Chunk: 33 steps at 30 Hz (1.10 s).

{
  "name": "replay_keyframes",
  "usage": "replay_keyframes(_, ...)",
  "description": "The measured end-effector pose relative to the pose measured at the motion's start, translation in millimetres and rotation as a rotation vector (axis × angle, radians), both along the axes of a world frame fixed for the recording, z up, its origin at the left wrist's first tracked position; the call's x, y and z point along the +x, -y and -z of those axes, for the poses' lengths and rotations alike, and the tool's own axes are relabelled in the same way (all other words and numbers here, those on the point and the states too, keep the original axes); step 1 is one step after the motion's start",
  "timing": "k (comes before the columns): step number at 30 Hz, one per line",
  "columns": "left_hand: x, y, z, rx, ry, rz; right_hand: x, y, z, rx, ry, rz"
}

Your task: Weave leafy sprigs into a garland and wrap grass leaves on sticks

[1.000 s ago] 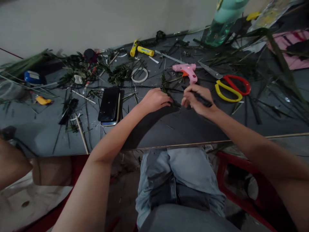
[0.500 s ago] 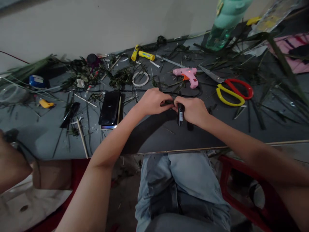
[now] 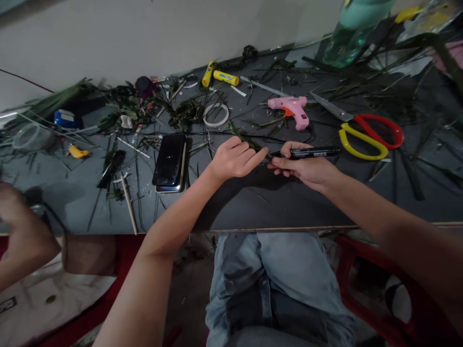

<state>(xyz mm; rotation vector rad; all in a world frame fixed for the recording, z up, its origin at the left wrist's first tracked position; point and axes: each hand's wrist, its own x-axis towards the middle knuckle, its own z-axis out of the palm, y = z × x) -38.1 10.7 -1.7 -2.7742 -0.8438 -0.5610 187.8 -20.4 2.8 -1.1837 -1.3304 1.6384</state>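
My left hand [image 3: 235,156] is closed around a dark green strip of leaf [image 3: 249,141], which seems braided or folded. One end of the strip sticks out above the knuckles and the other runs toward my right hand. A black marker [image 3: 316,152] rests across my right hand [image 3: 304,169], between thumb and forefinger, with its dark tip pointing left at the strip. The right fingertips meet the strip's near end; whether they pinch it too, I cannot tell. Beyond both hands lies a pink glue gun [image 3: 291,107]. To the right are scissors [image 3: 376,137] with red and yellow handles.
Two stacked phones [image 3: 170,161] lie left of my hands. Farther back are a white ring [image 3: 216,115], yellow glue sticks [image 3: 226,77] and a green bottle [image 3: 349,43]. Leaf scraps litter the grey table [image 3: 217,212]. Another person's arm [image 3: 27,236] is at the left edge.
My right hand has turned over and shifted right; the marker has swung from pointing downward to lying sideways. The green strip now shows between my hands. The view has shifted slightly.
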Motion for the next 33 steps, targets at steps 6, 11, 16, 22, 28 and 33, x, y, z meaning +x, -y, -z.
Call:
replay_keyframes(6,-1.7,-12.9,12.0,0.030,-0.009,0.005,18.5,-16.2,6.4,0.508,0.309,0.075)
replay_keyframes(11,0.6,-29.7,17.1,0.026,-0.026,0.082,20.6,-26.1,6.0,0.674,0.456,-0.008)
replay_keyframes(16,7.9,-41.9,15.4,0.036,-0.071,0.080,7.1,-29.8,7.1,0.748,0.636,-0.048)
replay_keyframes(22,8.6,-49.0,19.6,0.089,-0.127,0.066,-3.4,-30.3,13.5,0.714,0.580,0.000)
replay_keyframes(28,8.9,-50.9,17.2,0.003,-0.121,0.047,-5.4,-28.7,18.9,0.666,0.560,0.038)
replay_keyframes(33,14.6,-55.4,24.5,0.031,-0.057,0.048,-2.3,-26.4,22.9,0.716,0.606,0.135)
